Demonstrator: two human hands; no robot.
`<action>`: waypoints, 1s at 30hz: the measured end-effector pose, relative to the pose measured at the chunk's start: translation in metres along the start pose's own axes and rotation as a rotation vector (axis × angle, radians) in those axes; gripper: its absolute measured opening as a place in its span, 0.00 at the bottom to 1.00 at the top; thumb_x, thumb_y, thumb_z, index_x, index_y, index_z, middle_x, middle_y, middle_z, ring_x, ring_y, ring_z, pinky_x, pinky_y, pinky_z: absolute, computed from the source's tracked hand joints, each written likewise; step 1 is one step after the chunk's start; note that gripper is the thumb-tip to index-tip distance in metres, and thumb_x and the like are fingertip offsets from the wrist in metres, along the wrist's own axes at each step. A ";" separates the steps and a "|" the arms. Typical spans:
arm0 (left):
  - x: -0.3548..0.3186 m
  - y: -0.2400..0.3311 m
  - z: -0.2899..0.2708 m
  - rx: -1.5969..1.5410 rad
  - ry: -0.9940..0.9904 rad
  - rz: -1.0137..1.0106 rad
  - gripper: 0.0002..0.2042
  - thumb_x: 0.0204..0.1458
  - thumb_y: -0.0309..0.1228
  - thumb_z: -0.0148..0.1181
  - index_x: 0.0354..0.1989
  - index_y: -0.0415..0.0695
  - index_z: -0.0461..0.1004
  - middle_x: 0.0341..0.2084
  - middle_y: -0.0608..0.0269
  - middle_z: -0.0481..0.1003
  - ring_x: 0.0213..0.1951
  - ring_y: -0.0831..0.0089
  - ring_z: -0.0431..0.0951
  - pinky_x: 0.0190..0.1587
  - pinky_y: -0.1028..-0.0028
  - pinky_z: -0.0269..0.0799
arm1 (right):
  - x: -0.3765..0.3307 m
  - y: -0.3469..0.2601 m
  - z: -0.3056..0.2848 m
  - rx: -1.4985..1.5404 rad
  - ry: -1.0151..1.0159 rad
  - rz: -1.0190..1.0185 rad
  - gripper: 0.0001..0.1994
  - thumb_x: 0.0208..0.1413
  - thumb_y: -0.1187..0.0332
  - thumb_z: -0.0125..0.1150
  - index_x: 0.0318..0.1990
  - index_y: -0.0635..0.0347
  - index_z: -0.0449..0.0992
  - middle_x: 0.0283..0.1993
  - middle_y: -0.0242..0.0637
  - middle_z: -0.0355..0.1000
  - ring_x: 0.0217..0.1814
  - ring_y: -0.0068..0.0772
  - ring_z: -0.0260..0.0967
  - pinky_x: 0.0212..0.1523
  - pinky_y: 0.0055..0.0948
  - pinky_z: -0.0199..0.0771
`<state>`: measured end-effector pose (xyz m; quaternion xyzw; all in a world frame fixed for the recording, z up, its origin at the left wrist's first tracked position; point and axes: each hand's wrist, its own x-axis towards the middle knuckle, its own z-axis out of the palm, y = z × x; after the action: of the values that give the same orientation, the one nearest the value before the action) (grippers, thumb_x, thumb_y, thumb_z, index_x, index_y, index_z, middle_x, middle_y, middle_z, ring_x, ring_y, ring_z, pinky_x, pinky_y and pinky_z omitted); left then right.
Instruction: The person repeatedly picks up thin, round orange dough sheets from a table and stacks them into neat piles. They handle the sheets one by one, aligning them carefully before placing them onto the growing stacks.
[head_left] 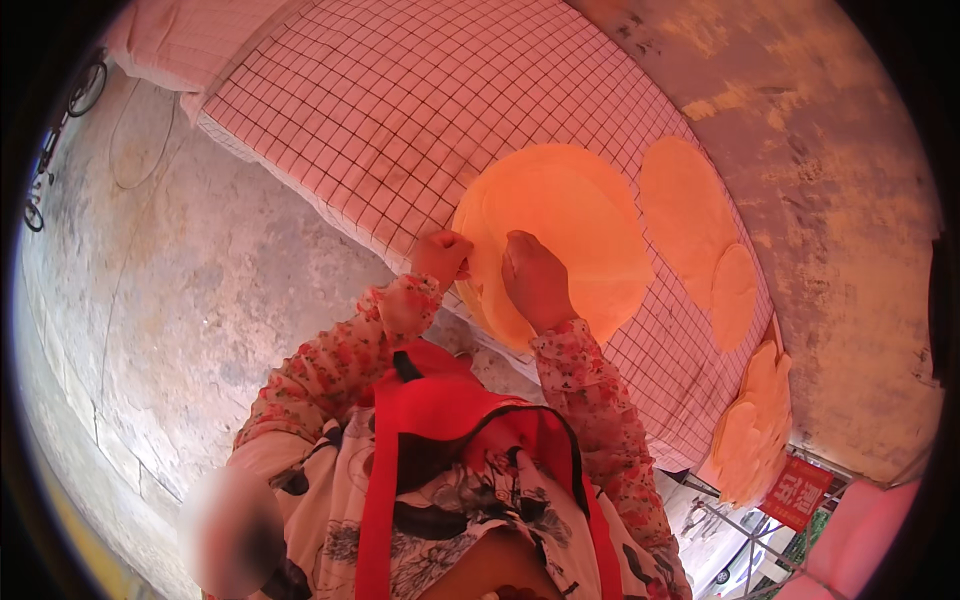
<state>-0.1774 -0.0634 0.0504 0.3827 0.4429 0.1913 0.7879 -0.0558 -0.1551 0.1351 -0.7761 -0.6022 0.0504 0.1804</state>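
A broad pile of thin round yellow-orange flatbreads (600, 240) lies on a pink cloth with a dark grid pattern (370, 120). At the pile's left edge my left hand (440, 258) is closed in a pinch, its fingertips at the rim of the top flatbread. My right hand (537, 280) is over the left part of the pile, seen side-on with its fingers pressed together. What it holds, if anything, is hidden. Between the two hands the top sheet shows a crease or raised edge.
More flatbreads (685, 205) lie along the cloth's right side, with a smaller one (735, 295) beside them. A heap of flatbreads (755, 425) sits at the right near end. A stained wall or floor surface (820, 200) borders the right; concrete floor (230, 260) extends left, with bicycle wheels (88, 90) beyond.
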 end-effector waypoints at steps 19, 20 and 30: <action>-0.001 0.005 -0.010 -0.074 -0.204 0.028 0.06 0.53 0.25 0.54 0.35 0.36 0.73 0.27 0.61 0.75 0.29 0.75 0.77 0.31 0.77 0.76 | 0.003 -0.010 0.048 0.335 0.042 0.139 0.09 0.50 0.71 0.56 0.38 0.64 0.71 0.37 0.48 0.70 0.39 0.51 0.70 0.35 0.40 0.71; -0.001 0.005 -0.012 -0.080 -0.223 0.025 0.07 0.53 0.25 0.53 0.36 0.35 0.74 0.28 0.61 0.75 0.30 0.75 0.77 0.33 0.77 0.75 | 0.004 -0.017 0.043 0.323 0.050 0.139 0.07 0.49 0.71 0.56 0.35 0.64 0.70 0.33 0.49 0.69 0.37 0.54 0.68 0.34 0.42 0.69; -0.014 -0.046 -0.016 0.456 0.168 0.425 0.13 0.46 0.25 0.62 0.41 0.39 0.71 0.27 0.64 0.72 0.28 0.78 0.74 0.28 0.76 0.74 | -0.026 0.099 -0.093 1.061 0.113 0.606 0.06 0.56 0.76 0.52 0.40 0.66 0.73 0.35 0.25 0.72 0.34 0.12 0.65 0.37 0.15 0.66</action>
<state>-0.2001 -0.0941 0.0172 0.6162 0.4480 0.2784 0.5849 0.0553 -0.2210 0.1847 -0.7185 -0.2368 0.3511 0.5517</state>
